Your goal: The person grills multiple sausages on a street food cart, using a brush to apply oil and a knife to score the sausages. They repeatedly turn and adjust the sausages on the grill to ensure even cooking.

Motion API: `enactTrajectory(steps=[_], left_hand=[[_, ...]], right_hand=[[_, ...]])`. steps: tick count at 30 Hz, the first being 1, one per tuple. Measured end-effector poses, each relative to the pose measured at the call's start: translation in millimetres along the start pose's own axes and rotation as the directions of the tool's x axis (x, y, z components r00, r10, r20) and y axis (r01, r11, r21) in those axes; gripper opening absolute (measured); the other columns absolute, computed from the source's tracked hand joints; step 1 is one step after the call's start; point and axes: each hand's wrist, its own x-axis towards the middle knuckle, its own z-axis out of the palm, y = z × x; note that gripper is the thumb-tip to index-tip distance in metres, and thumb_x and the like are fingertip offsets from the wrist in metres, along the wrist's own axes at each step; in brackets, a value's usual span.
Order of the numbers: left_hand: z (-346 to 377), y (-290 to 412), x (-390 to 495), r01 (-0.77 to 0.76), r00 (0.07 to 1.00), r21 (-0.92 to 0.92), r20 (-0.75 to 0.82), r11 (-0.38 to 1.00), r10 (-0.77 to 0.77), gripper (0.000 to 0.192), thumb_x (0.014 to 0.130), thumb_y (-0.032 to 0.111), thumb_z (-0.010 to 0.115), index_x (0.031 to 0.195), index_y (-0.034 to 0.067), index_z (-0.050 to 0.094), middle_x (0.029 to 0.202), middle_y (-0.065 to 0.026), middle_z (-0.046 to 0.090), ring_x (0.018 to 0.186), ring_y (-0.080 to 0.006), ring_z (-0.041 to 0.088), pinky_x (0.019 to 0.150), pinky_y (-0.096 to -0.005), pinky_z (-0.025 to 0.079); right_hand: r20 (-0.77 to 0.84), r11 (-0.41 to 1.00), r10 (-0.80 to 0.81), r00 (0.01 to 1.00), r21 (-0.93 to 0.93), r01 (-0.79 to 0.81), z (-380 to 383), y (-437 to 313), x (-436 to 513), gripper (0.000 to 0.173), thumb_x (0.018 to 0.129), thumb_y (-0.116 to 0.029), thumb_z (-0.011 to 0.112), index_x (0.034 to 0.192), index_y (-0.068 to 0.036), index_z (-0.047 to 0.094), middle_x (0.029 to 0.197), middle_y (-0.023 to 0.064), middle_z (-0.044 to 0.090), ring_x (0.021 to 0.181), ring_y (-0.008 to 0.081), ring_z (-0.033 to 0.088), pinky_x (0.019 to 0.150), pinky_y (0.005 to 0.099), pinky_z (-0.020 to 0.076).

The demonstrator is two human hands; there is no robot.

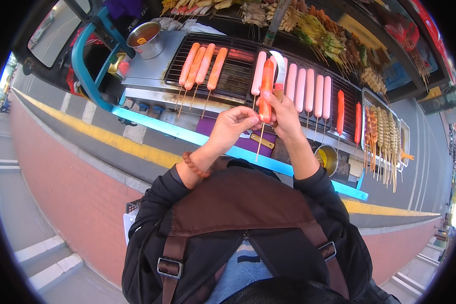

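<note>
Between my hands is a skewered sausage (266, 89) in an orange-red wrapper or casing, held upright over the grill's front edge. My left hand (237, 125) pinches its lower end with thumb and fingertips. My right hand (283, 112) grips the sausage from the right and also holds a knife with a curved blade (278, 66) and wooden handle, blade pointing away. Behind lie several pale pink skewered sausages (301, 87). To the left, several scored orange-pink sausages (201, 66) rest on the grill rack (230, 81). Two thinner red sausages (340, 110) lie to the right.
A metal pot of sauce (146, 41) stands at the back left. A metal tray (404, 133) with meat skewers is at the right. Below my hands are a wooden-handled tool (262, 140), a purple cloth (247, 147), a blue rail (167, 129) and a metal container (328, 159). More skewers lie behind.
</note>
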Motion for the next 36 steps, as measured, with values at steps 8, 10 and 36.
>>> enactTrajectory(steps=[8, 10, 36], left_hand=[[9, 8, -3, -0.021, 0.993, 0.126, -0.112, 0.992, 0.036, 0.02, 0.097, 0.007, 0.07, 0.113, -0.004, 0.069, 0.101, -0.0081, 0.075, 0.094, -0.0125, 0.071, 0.085, -0.026, 0.057], [14, 10, -6, -0.028, 0.982, 0.259, -0.173, 0.966, 0.075, 0.019, 0.095, 0.006, 0.071, 0.111, -0.005, 0.07, 0.101, -0.0094, 0.076, 0.093, -0.0125, 0.072, 0.083, -0.0256, 0.058], [-21, 1, -3, 0.256, 0.961, -0.322, -0.017, 0.911, -0.276, 0.007, 0.092, 0.005, 0.059, 0.089, 0.005, 0.066, 0.088, -0.0093, 0.073, 0.078, -0.0164, 0.072, 0.074, -0.0291, 0.06]], right_hand=[[-0.071, 0.974, -0.178, 0.981, -0.153, 0.166, 10, 0, -3, 0.026, 0.099, -0.025, 0.07, 0.102, -0.001, 0.065, 0.072, 0.0004, 0.062, 0.048, 0.0031, 0.045, 0.042, 0.0192, 0.0346], [-0.096, 0.942, -0.259, 0.961, -0.243, 0.23, 13, 1, -5, 0.024, 0.099, -0.025, 0.069, 0.098, -0.002, 0.064, 0.066, -0.0024, 0.058, 0.046, 0.0025, 0.043, 0.041, 0.0185, 0.0319], [0.202, 0.982, -0.007, 0.979, 0.185, -0.031, 7, 15, -8, 0.042, 0.1, -0.021, 0.063, 0.136, -0.001, 0.054, 0.087, 0.0057, 0.065, 0.062, 0.0055, 0.048, 0.055, 0.0225, 0.0414]])
